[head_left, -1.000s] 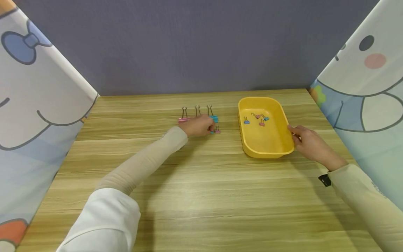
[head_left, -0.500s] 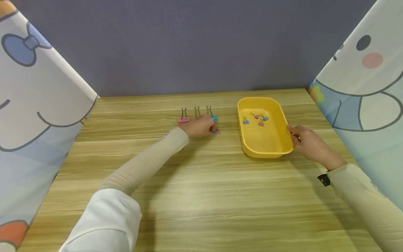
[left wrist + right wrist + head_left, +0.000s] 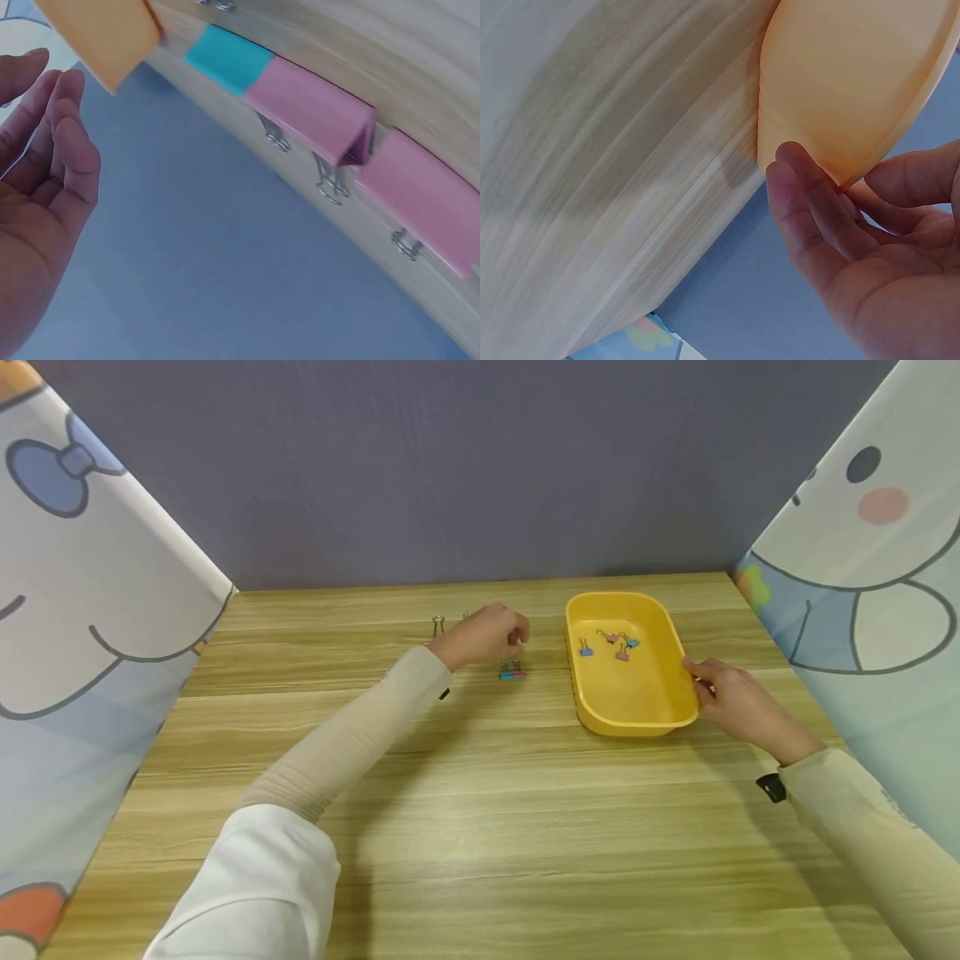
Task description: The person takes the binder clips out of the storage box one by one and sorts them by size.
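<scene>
My left hand (image 3: 486,635) is raised over the row of large binder clips, with nothing in its loosely bent fingers (image 3: 71,142). In the left wrist view, a large blue binder clip (image 3: 229,60) touches a large pink binder clip (image 3: 311,105), and another pink binder clip (image 3: 424,199) stands beside them. In the head view, that hand mostly hides this row. Just below it, a small blue binder clip (image 3: 506,676) and a small pink binder clip (image 3: 519,673) stand side by side on the table. My right hand (image 3: 738,706) pinches the rim of the yellow basket (image 3: 633,724) between thumb and fingers.
Inside the basket lie several small binder clips, among them a blue one (image 3: 587,652) and a pink one (image 3: 622,656). A dark grey panel (image 3: 480,468) closes off the wooden table's (image 3: 510,827) far edge. Cartoon-printed cloths (image 3: 97,568) hang on both sides.
My left hand has moved from the small clips up and away toward the large clips, uncovering the small blue binder clip beside the pink one. The right hand keeps its hold on the basket.
</scene>
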The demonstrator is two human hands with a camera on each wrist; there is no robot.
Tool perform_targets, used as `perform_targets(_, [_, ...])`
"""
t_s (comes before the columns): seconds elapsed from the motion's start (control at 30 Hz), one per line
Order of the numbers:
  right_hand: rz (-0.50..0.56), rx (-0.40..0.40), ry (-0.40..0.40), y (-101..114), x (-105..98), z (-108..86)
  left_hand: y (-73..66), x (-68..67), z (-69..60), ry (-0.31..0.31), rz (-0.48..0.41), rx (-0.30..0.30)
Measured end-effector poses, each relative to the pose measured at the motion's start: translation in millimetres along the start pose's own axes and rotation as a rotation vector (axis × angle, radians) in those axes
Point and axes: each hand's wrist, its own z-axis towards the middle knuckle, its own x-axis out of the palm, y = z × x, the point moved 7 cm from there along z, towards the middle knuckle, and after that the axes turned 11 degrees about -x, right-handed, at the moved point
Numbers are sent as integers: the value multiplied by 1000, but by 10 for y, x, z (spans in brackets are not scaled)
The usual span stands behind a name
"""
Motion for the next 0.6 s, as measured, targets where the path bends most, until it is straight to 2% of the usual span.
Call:
perform_targets(0.37, [3,4,6,15,-9,10,-227,-107,82,-127,31,43])
perform_targets(0.6, [28,21,18,6,3,-1,-408,-85,193,-113,74,47])
